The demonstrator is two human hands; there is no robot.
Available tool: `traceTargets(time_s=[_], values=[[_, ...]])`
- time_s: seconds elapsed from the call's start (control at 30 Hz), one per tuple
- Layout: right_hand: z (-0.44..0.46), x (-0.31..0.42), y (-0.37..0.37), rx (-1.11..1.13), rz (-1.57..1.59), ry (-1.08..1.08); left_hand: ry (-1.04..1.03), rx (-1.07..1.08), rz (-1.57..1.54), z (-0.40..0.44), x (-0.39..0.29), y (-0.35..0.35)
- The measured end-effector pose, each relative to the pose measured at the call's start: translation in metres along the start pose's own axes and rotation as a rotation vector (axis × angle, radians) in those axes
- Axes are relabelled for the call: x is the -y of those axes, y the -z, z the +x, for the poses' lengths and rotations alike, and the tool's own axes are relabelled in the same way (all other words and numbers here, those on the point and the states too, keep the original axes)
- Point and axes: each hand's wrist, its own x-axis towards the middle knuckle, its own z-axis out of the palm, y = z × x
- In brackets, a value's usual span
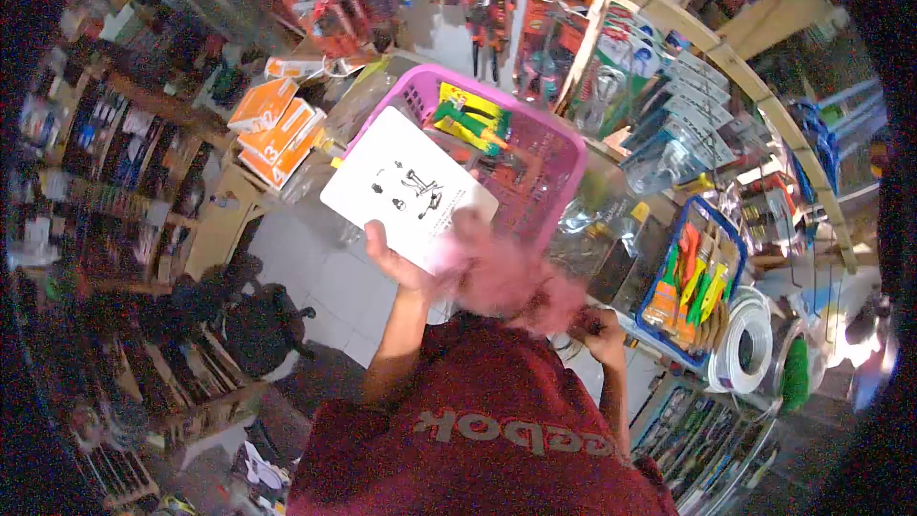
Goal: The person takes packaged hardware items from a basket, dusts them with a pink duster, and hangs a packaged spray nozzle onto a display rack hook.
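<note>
The left hand [399,266] is gripping a white card [377,158] by its near edge, the card's long axis slanting from far left to near right. The right hand [604,336], farther from the card, is clutching a blurred pink cloth [511,282] overlapping its near-right corner, exact finger placement unclear. Beyond, a pink basket [570,177] is sitting partly behind the card.

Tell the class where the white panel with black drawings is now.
In the head view, the white panel is just left of centre, held in the person's left hand, in front of part of the pink basket.
</note>
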Motion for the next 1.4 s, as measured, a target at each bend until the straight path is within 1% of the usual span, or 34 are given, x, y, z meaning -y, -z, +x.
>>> traceTargets(time_s=[0.03,0.1,0.13,0.17,0.23,0.27,0.3,0.37,0.4,0.5,0.53,0.6,0.63,0.67,0.7,0.73,0.77,0.8,0.9,0.93,0.97,1.03,1.07,1.17,1.2,1.3,1.33,1.37,1.4], values=[[0.001,0.001,0.001,-0.057,-0.026,0.021,0.025,0.133,-0.182,0.004,0.003,0.000],[0.002,-0.001,0.007,-0.161,-0.086,0.066,-0.016,-0.067,-0.155,0.008,0.011,-0.010],[-0.001,-0.014,0.008,-0.176,-0.039,-0.095,-0.017,-0.205,0.108,0.007,0.011,-0.009],[-0.006,-0.023,0.007,-0.140,-0.035,-0.062,-0.017,-0.337,0.375,0.007,0.011,-0.008],[-0.023,-0.044,0.001,-0.078,-0.026,0.006,0.015,-0.313,0.294,0.006,0.014,0.014],[-0.028,-0.059,-0.006,-0.155,-0.099,0.076,0.036,-0.303,0.251,0.005,0.019,0.025],[-0.033,-0.073,-0.013,-0.238,-0.177,0.141,0.047,-0.287,0.284,0.008,0.022,0.021],[-0.022,-0.033,-0.009,-0.183,-0.186,-0.081,0.057,-0.260,0.349,0.015,0.027,0.000],[-0.022,-0.041,-0.016,-0.311,0.046,-0.256,0.057,-0.245,0.305,0.018,0.030,-0.010],[-0.038,-0.051,-0.019,-0.363,-0.090,-0.092,0.095,-0.228,0.381,0.017,0.032,-0.008],[-0.041,-0.051,-0.018,-0.251,-0.122,-0.103,0.088,-0.220,0.401,0.018,0.034,-0.007],[-0.034,-0.044,-0.014,-0.290,-0.122,-0.140,0.076,-0.206,0.440,0.018,0.038,-0.006],[-0.030,-0.036,-0.013,-0.306,-0.124,-0.157,0.098,-0.208,0.362,0.018,0.040,-0.006],[-0.028,-0.028,-0.016,-0.429,0.103,-0.250,0.113,-0.214,0.284,0.017,0.042,-0.006],[-0.033,-0.042,-0.018,-0.484,0.060,-0.197,0.125,-0.222,0.209,0.016,0.043,-0.006],[-0.038,-0.055,-0.023,-0.536,0.019,-0.143,0.123,-0.238,0.224,0.015,0.042,-0.005],[-0.044,-0.066,-0.022,-0.462,-0.001,-0.095,0.118,-0.253,0.240,0.014,0.042,-0.005],[-0.045,-0.061,-0.021,-0.388,-0.018,-0.045,0.113,-0.269,0.256,0.013,0.042,-0.005],[-0.037,-0.042,-0.014,-0.371,-0.198,-0.047,0.081,-0.260,0.299,0.011,0.043,-0.006],[-0.024,-0.011,-0.018,-0.525,0.180,-0.124,0.084,-0.259,0.276,0.009,0.043,-0.006],[-0.028,-0.025,-0.017,-0.541,0.139,-0.088,0.087,-0.259,0.255,0.007,0.041,-0.007],[-0.028,-0.029,-0.018,-0.580,0.065,-0.014,0.088,-0.246,0.240,0.005,0.037,-0.009],[-0.039,-0.027,-0.014,-0.433,0.025,-0.069,0.088,-0.235,0.241,0.005,0.037,-0.011],[-0.033,-0.048,-0.009,-0.296,-0.110,0.091,0.113,-0.152,0.162,0.002,0.036,-0.012],[-0.028,-0.041,-0.008,-0.345,-0.028,0.033,0.121,-0.118,0.122,0.001,0.036,-0.011],[-0.017,0.003,-0.008,-0.438,0.125,-0.073,0.052,-0.313,0.239,-0.008,0.041,0.001],[-0.020,-0.016,-0.004,-0.387,-0.172,0.021,0.019,-0.327,0.378,-0.008,0.042,-0.004],[-0.025,-0.033,-0.005,-0.322,-0.134,0.026,0.023,-0.303,0.392,-0.009,0.042,-0.002],[-0.021,-0.025,-0.008,-0.258,-0.097,0.030,0.028,-0.278,0.406,-0.011,0.043,0.000]])
